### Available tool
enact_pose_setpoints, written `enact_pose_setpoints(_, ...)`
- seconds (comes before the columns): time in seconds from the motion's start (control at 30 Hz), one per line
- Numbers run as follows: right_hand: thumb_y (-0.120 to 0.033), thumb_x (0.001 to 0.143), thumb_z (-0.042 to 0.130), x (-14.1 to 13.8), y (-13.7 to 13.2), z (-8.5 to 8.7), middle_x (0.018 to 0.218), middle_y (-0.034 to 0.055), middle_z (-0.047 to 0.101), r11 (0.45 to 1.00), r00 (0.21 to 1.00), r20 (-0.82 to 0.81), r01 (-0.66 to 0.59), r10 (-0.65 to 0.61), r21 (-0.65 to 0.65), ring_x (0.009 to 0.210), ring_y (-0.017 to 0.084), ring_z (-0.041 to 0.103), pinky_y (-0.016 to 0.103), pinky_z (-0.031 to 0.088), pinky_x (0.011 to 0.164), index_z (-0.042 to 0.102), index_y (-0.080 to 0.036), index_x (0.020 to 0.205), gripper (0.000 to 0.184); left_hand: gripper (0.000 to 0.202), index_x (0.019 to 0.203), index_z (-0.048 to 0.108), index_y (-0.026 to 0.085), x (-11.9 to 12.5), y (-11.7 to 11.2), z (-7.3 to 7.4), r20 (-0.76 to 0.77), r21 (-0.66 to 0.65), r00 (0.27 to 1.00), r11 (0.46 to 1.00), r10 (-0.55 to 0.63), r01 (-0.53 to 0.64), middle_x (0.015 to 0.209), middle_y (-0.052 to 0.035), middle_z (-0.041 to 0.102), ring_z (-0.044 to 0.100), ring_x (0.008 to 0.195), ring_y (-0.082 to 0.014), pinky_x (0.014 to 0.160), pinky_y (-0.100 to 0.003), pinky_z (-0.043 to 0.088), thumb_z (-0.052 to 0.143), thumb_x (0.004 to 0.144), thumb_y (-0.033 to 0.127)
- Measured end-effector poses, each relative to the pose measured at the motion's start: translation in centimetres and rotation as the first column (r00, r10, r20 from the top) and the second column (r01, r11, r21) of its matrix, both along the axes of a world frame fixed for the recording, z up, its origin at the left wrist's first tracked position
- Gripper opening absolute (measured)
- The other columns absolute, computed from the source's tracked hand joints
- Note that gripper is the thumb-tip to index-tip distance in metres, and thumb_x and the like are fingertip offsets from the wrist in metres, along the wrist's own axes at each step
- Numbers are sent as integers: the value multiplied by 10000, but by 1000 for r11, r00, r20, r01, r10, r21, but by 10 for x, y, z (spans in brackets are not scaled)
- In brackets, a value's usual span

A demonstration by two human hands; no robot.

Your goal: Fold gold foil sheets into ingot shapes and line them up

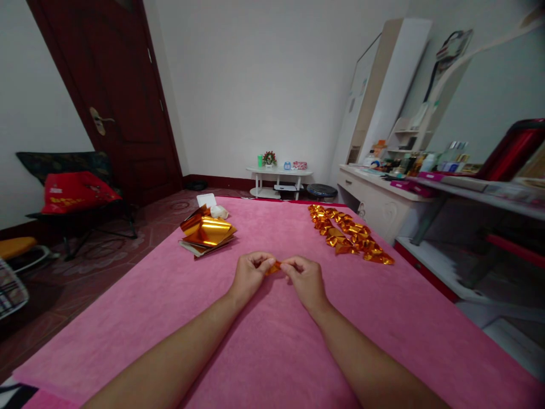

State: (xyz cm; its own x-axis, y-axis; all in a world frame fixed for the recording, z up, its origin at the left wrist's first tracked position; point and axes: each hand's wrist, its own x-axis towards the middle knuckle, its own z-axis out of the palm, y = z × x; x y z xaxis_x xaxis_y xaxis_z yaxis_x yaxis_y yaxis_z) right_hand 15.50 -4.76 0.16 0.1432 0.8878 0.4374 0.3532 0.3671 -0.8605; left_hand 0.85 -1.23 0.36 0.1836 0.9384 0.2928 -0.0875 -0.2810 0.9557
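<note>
Between my two hands is a small piece of gold foil paper, partly covered by my fingers. My left hand pinches its left end, and my right hand pinches the right end. Both hands are just above or on the pink cloth; I cannot tell which. Beyond my left hand lies a stack of gold foil sheets, the top ones curling up. Off to the right, folded gold foil pieces lie in crinkled rows on the cloth.
A crumpled white tissue and a white card or box sit behind the stack. Past the cloth's far edge are a low white table and a round dark stool. A cluttered dresser stands right; a chair with a red bag stands left.
</note>
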Motion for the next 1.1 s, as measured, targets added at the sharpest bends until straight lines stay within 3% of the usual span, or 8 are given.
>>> enact_pose_setpoints(0.27, -300, 836, 530, 4, 2, -4, 592, -38, 497, 997, 962, 273, -44, 25, 66, 580, 105, 464, 206, 334, 543, 557, -180, 615, 253, 154, 636, 674, 106, 1, 1, 0, -85, 56, 994, 995, -72, 77, 600, -26, 643, 561, 557, -118, 548, -206, 425, 648, 711, 238)
enact_pose_setpoints(0.37, -298, 856, 500, 5, 3, -3, 567, -44, 454, 997, 975, 223, -21, 3, 79, 561, 101, 441, 209, 315, 535, 529, -179, 601, 283, 173, 756, 680, 110, 2, 1, 0, -16, 36, 996, 996, -87, 87, 704, -47, 684, 606, 625, -140, 571, -215, 460, 689, 699, 273)
enact_pose_setpoints(0.5, -307, 855, 492, 9, 2, 1, 524, -55, 401, 997, 998, 60, 29, -33, 68, 500, 94, 400, 214, 292, 494, 472, -184, 577, 305, 412, 978, 639, 128, 0, 4, -1, 72, -80, 994, 993, -80, 86, 852, -78, 717, 643, 660, -161, 498, -199, 448, 762, 631, 312)
enact_pose_setpoints(0.77, -330, 845, 513, 11, 3, 0, 519, -57, 415, 1000, 998, -59, 16, -15, 24, 466, 86, 396, 209, 294, 463, 479, -185, 589, 296, 322, 816, 663, 92, -4, 6, -2, 105, -182, 994, 983, 1, 18, 594, -67, 696, 569, 439, -113, 422, -178, 349, 738, 642, 352)
enact_pose_setpoints(0.93, -319, 837, 526, 9, 2, 2, 506, -61, 405, 999, 997, -78, 0, 2, 33, 456, 83, 385, 210, 293, 462, 466, -186, 571, 303, 311, 740, 646, 101, -4, 4, 3, 61, -132, 998, 991, 5, 3, 546, -35, 655, 511, 414, -93, 420, -182, 336, 736, 637, 380)
enact_pose_setpoints(1.1, -326, 849, 519, 10, 2, -2, 511, -59, 415, 998, 997, -49, -55, 57, 38, 470, 88, 394, 210, 303, 477, 471, -186, 579, 308, 329, 772, 688, 103, -4, 2, 5, -16, -24, 999, 998, -52, 52, 638, -31, 643, 512, 503, -100, 460, -192, 368, 663, 718, 426)
